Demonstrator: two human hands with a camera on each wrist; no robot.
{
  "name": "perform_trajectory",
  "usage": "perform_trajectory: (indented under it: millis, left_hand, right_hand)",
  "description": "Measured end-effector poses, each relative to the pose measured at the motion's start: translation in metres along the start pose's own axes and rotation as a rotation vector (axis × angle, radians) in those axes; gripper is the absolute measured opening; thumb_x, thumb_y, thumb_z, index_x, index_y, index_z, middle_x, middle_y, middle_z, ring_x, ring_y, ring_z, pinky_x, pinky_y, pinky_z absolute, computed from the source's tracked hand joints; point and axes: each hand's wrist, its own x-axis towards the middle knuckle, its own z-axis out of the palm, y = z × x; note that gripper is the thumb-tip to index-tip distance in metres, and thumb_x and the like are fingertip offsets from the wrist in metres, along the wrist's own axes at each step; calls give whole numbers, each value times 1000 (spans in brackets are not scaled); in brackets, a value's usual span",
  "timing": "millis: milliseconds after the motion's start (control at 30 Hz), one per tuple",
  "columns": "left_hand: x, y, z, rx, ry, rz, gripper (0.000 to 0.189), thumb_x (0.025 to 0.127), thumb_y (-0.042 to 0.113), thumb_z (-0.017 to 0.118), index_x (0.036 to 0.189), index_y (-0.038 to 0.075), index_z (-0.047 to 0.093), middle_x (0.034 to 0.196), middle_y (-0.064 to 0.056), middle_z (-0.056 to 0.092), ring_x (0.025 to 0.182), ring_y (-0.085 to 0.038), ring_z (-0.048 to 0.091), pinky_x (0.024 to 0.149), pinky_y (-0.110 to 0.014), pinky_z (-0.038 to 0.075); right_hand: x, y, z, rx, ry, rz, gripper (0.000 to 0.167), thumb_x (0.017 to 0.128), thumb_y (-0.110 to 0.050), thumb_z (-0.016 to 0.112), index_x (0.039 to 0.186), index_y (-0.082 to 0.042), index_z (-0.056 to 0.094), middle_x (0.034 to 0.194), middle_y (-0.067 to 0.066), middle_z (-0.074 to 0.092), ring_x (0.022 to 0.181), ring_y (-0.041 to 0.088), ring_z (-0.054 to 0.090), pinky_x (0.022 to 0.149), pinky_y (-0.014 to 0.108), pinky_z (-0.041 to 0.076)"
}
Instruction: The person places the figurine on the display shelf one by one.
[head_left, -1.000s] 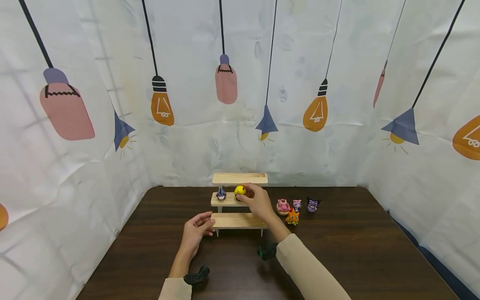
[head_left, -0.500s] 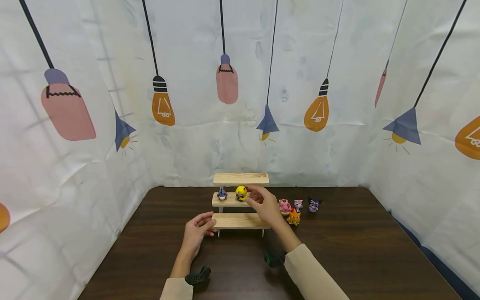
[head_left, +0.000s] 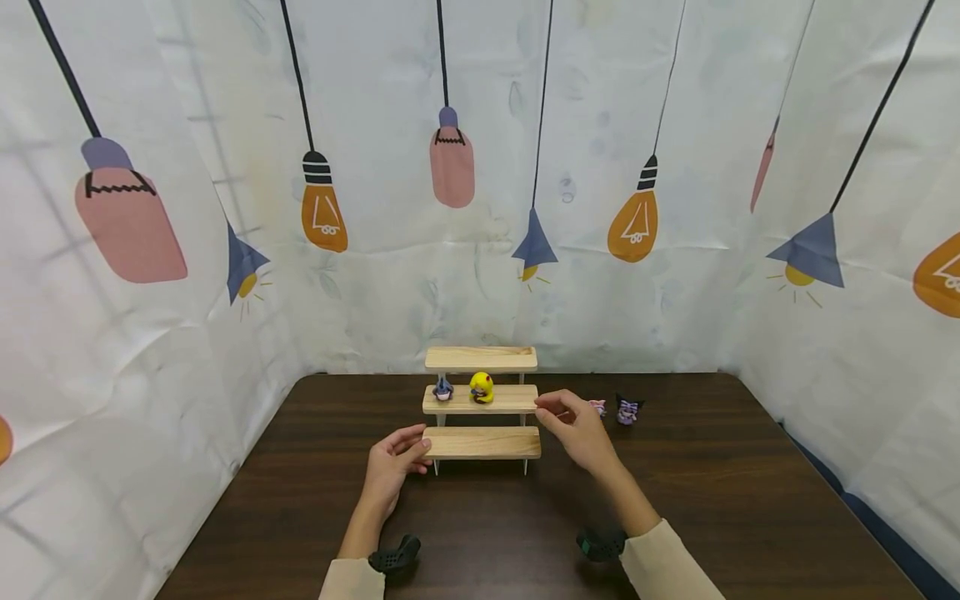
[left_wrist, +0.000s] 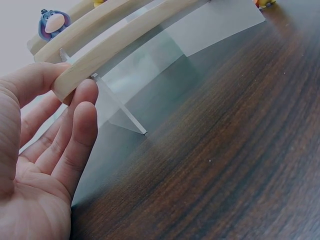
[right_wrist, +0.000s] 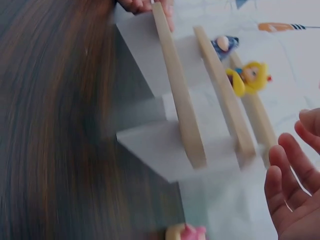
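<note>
A three-tier display stand [head_left: 482,442] with wooden planks and clear side panels stands on the table. My left hand [head_left: 390,467] pinches the left end of its lowest plank, thumb above and fingers below, as the left wrist view shows. On the middle plank are a blue donkey figurine [head_left: 443,389] and, to its right, a yellow-haired doll figurine [head_left: 482,388]. My right hand [head_left: 579,432] hovers just right of the stand with loosely bent fingers and nothing in them. In the right wrist view, its fingers [right_wrist: 295,162] are spread apart from the planks.
Beyond my right hand are a small pink figurine [head_left: 597,407] and a purple-and-black one [head_left: 627,410]. The hand hides other figurines there; part of a pink one [right_wrist: 192,233] shows in the right wrist view. Behind the dark wood table [head_left: 697,492] hangs a lamp-patterned curtain [head_left: 390,308].
My right hand has let go of the yellow-haired figurine on the middle plank and moved right, in front of the loose figurines. My left hand keeps its place on the lowest plank.
</note>
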Motion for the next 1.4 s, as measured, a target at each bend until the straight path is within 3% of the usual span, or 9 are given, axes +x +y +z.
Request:
perform_trajectory:
  millis: [133, 300, 433, 533, 667, 833, 1100, 1400]
  left_hand:
    - [-1, 2, 0, 0, -1, 3, 43, 91, 9, 77, 130, -5, 64, 99, -6, 73, 69, -18, 72, 63, -28, 61]
    - [-1, 2, -1, -1, 0, 0, 43, 91, 9, 77, 130, -5, 64, 98, -5, 73, 69, -18, 72, 63, -28, 61]
    - [-2, 2, -2, -1, 3, 1, 44, 91, 9, 77, 130, -4, 65, 98, -5, 73, 69, -18, 72, 63, -28, 61]
    - [-1, 2, -3, 0, 6, 3, 44, 91, 10, 77, 131, -4, 64, 99, -5, 73, 69, -18, 72, 63, -28, 61]
    - [-1, 2, -4, 8, 8, 3, 44, 91, 11, 78, 131, -4, 64, 100, -6, 73, 70, -18, 72, 63, -28, 61]
    - [-2, 2, -2, 10, 9, 8, 44, 92, 12, 77, 131, -5, 64, 98, -4, 74, 70, -17, 72, 63, -28, 61]
    - [-1, 1, -2, -2, 10, 9, 43, 92, 10, 77, 130, -5, 64, 95, -1, 73, 69, -17, 72, 62, -28, 61]
    - [-1, -1, -2, 28, -8, 22, 46, 92, 12, 77, 132, -6, 63, 98, -2, 73, 70, -17, 72, 64, -29, 62]
  right_hand:
    - [-9, 6, -21, 19, 8, -4, 23, 99, -23, 69, 117, -10, 72, 109, 11, 74, 88, 14, 67, 75, 27, 57]
    - [-16, 19, -40, 38, 41, 54, 21, 100, -19, 68, 118, -8, 71, 113, 17, 71, 88, 13, 64, 71, 23, 56]
    - [-20, 23, -51, -5, 61, 75, 23, 101, -17, 67, 119, -4, 70, 113, 18, 71, 88, 8, 62, 73, 20, 55]
    - [-20, 27, -55, -50, 77, 89, 21, 101, -16, 66, 118, -5, 71, 109, 18, 72, 83, 11, 62, 68, 22, 54]
    - [-19, 44, -60, -71, 86, 137, 25, 101, -20, 67, 122, -6, 70, 113, 16, 73, 88, 6, 63, 74, 20, 54]
    - [-22, 58, -69, -71, 51, 201, 35, 100, -28, 68, 130, -8, 68, 124, 14, 71, 100, -1, 62, 83, 18, 54]
    - [-26, 74, -74, -66, -47, 284, 46, 98, -33, 70, 137, -9, 63, 126, 17, 66, 105, 18, 64, 82, 27, 55]
    - [-33, 87, -70, 7, -123, 375, 50, 98, -32, 70, 142, -9, 58, 137, 21, 59, 116, 29, 61, 85, 31, 58]
